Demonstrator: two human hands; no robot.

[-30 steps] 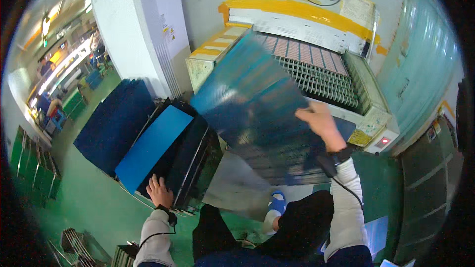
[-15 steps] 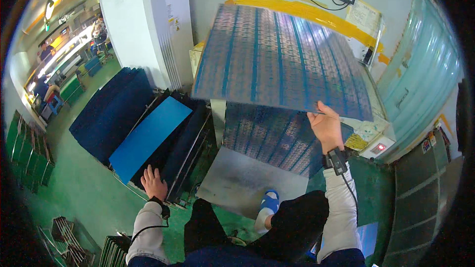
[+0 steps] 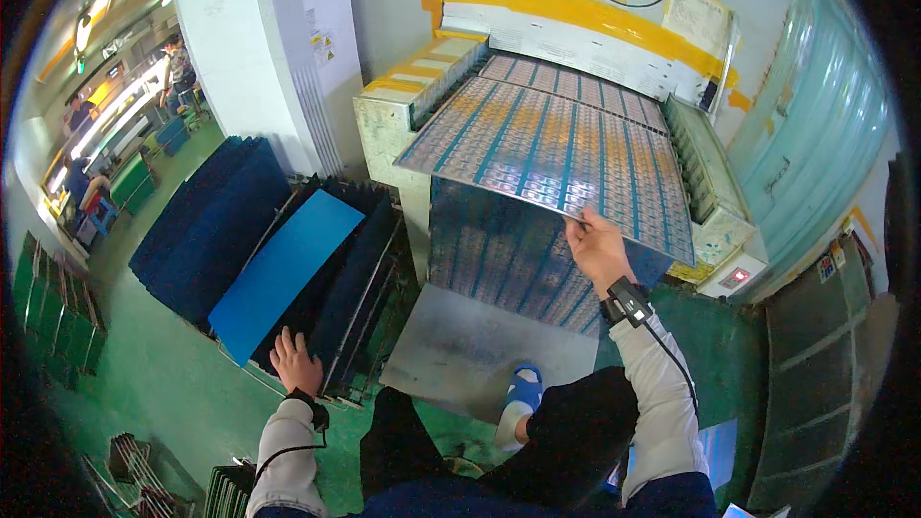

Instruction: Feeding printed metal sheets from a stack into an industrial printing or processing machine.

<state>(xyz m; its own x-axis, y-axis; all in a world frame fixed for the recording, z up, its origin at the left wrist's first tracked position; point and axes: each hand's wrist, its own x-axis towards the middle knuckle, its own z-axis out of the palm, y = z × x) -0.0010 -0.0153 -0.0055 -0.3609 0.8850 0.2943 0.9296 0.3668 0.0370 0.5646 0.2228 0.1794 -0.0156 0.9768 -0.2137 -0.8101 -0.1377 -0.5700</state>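
My right hand (image 3: 600,251) pinches the front edge of a large flat panel (image 3: 547,149), printed with rows of small repeated shapes and blue stripes. This panel tilts down toward me over the bed of a pale machine (image 3: 393,139). Behind it, a second striped panel (image 3: 576,84) lies flat in the machine. My left hand (image 3: 294,363) is open with spread fingers, beside the lower end of a bright blue sheet (image 3: 288,273). Whether the fingertips touch the sheet or the dark rack under it, I cannot tell.
Upright striped panels (image 3: 504,240) lean below the machine, behind a grey plate (image 3: 470,345) on the green floor. Dark boards stand in a rack (image 3: 211,230) at the left. A small red light (image 3: 739,275) glows at the machine's right corner. Translucent strip curtains (image 3: 811,105) hang at the right.
The panel in my right hand has come down from a raised position to the machine bed, baring the machine's sides and the second panel. My left hand has barely moved.
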